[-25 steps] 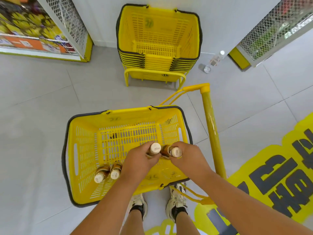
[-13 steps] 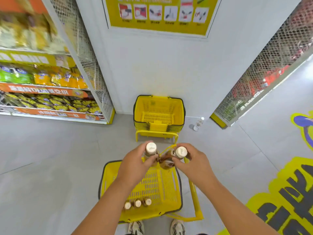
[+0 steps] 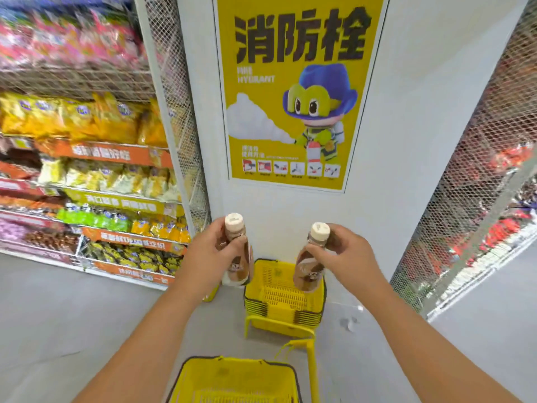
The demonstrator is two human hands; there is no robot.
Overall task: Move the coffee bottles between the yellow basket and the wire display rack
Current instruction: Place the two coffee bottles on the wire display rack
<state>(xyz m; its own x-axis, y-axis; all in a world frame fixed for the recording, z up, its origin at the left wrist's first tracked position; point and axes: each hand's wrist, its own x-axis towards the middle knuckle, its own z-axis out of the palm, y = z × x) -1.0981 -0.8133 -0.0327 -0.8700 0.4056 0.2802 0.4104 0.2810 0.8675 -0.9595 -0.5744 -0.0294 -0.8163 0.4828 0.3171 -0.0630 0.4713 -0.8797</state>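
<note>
My left hand (image 3: 209,253) grips a brown coffee bottle (image 3: 239,258) with a cream cap, held upright at chest height. In my right hand (image 3: 345,258) is a second coffee bottle (image 3: 310,270) of the same kind, tilted slightly, a hand's width to the right of the first. Far below them, at the bottom edge, stands the yellow basket (image 3: 232,373) with its dark rim; what lies in it is out of sight. A wire mesh rack (image 3: 476,199) with red packets runs along the right.
A stack of empty yellow baskets (image 3: 283,301) sits on a yellow stand against the white wall, under a yellow fire hydrant poster (image 3: 296,91). Mesh-sided shelves of snack bags (image 3: 87,170) fill the left. The basket's yellow pull handle (image 3: 311,370) rises at lower right. Grey tiled floor all around.
Both hands have lifted the two bottles out of the basket and raised them high. The view has tilted up from the basket to the wall and shelves. The bottles have moved apart.
</note>
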